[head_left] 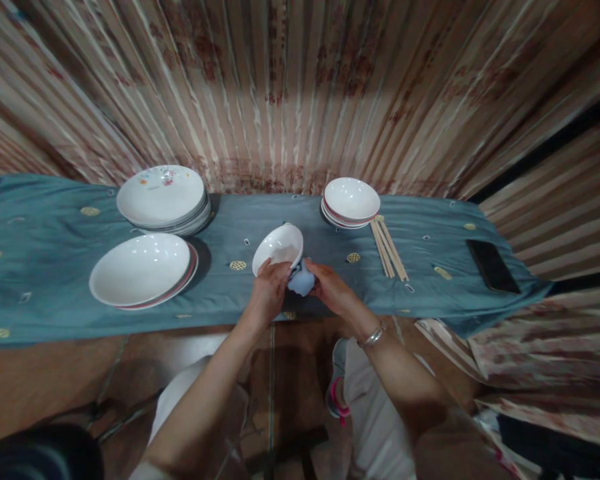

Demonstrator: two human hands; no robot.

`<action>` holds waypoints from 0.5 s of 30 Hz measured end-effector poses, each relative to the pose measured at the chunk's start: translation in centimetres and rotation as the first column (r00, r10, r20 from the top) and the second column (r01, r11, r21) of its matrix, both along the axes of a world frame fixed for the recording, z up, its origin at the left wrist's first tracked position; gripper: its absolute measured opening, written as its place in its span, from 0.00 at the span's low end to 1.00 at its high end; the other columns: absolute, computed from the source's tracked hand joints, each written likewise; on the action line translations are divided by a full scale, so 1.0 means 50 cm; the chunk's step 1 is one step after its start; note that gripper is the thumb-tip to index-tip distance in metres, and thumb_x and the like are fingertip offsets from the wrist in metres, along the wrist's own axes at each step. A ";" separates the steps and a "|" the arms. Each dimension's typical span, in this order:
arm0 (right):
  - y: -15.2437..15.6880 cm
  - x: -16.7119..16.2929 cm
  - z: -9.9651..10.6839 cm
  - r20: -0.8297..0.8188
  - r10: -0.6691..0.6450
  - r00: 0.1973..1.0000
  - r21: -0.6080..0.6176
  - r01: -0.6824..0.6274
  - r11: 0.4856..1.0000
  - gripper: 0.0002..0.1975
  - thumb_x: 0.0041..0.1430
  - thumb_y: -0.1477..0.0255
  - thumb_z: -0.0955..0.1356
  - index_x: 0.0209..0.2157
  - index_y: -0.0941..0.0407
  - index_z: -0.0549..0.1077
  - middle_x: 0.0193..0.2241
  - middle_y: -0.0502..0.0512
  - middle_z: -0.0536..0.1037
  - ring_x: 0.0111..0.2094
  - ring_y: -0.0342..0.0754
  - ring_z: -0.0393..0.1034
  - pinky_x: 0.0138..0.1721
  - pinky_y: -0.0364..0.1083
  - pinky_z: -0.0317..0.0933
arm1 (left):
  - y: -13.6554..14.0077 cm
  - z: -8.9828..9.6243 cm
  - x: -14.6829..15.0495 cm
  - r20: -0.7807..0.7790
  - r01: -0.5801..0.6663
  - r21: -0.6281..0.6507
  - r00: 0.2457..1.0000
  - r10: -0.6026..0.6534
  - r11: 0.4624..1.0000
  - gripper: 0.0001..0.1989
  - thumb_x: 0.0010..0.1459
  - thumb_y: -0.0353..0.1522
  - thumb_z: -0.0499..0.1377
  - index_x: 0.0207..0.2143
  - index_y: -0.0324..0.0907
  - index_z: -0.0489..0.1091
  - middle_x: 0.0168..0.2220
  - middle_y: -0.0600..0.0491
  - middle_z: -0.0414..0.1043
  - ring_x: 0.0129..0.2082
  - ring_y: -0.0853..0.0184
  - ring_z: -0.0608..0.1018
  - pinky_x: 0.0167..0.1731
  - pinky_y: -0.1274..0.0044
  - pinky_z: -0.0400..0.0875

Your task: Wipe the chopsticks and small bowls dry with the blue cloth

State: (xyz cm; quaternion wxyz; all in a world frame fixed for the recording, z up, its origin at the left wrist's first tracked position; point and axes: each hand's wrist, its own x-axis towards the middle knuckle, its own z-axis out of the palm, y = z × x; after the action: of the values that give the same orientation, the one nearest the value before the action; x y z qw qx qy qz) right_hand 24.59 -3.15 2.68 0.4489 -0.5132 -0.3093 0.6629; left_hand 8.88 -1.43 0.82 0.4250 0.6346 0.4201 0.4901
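Note:
My left hand (269, 293) grips the near rim of a white bowl (285, 243), thumb on its inside. The bowl is tilted, its far side raised. In my right hand (330, 285) is a light blue cloth (301, 280), bunched up and held against the right side of the bowl. The fingers of both hands are closed and nearly meet at the bowl's edge. Behind and to the right stands a stack of white bowls (353, 197). Several wooden chopsticks (387, 250) lie in front of that stack.
Left on the cloth-covered table (230, 300) are a stack of white plates (163, 197) with a flower print and a stack of larger white bowls (140, 270). A black phone (493, 265) lies at the right end. A pleated curtain (290, 100) hangs behind the table.

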 end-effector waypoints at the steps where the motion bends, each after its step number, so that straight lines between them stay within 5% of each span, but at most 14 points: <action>1: 0.001 0.008 -0.002 0.061 -0.020 0.998 0.028 0.018 0.999 0.24 0.46 0.46 0.72 0.24 0.54 0.71 0.20 0.47 0.73 0.25 0.44 0.67 0.31 0.45 0.64 | -0.001 -0.008 0.001 -0.035 0.013 0.047 0.999 -0.011 0.999 0.08 0.55 0.27 0.62 0.35 0.49 0.79 0.36 0.51 0.81 0.41 0.59 0.80 0.65 0.62 0.53; 4: 0.004 0.026 -0.002 0.317 -0.091 0.944 0.184 0.032 0.982 0.26 0.51 0.44 0.68 0.24 0.54 0.71 0.21 0.47 0.72 0.26 0.44 0.66 0.32 0.44 0.61 | -0.004 -0.031 0.005 -0.219 0.067 0.237 0.976 -0.014 0.969 0.09 0.60 0.28 0.58 0.37 0.49 0.77 0.37 0.51 0.81 0.41 0.61 0.81 0.64 0.59 0.57; 7: 0.005 0.036 0.004 0.567 -0.109 0.817 0.276 -0.064 0.959 0.23 0.56 0.47 0.66 0.28 0.55 0.73 0.24 0.48 0.74 0.28 0.45 0.66 0.33 0.44 0.59 | -0.008 -0.047 0.009 -0.482 0.160 0.390 0.875 0.053 0.907 0.13 0.64 0.26 0.52 0.41 0.46 0.75 0.41 0.50 0.81 0.42 0.63 0.81 0.62 0.58 0.61; 10: 0.007 0.040 0.008 0.697 -0.079 0.712 0.257 -0.145 0.956 0.18 0.57 0.53 0.67 0.30 0.55 0.72 0.25 0.49 0.74 0.28 0.45 0.67 0.33 0.44 0.58 | -0.013 -0.053 0.011 -0.597 0.202 0.472 0.790 0.142 0.858 0.14 0.65 0.25 0.50 0.45 0.45 0.73 0.41 0.51 0.82 0.42 0.64 0.82 0.62 0.58 0.63; 15: 0.013 0.046 0.004 0.764 -0.042 0.644 0.197 -0.171 0.965 0.13 0.56 0.60 0.67 0.26 0.55 0.69 0.22 0.48 0.71 0.27 0.45 0.66 0.30 0.43 0.56 | -0.018 -0.048 0.014 -0.601 0.228 0.516 0.783 0.160 0.826 0.12 0.67 0.27 0.50 0.47 0.44 0.72 0.41 0.50 0.81 0.42 0.64 0.82 0.61 0.58 0.64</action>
State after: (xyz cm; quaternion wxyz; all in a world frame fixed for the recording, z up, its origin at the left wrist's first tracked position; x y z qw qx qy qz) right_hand 26.88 -2.51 2.85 0.3141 -0.6714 -0.5689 0.3562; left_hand 9.58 -2.33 -1.56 0.0655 0.8637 0.3602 0.3465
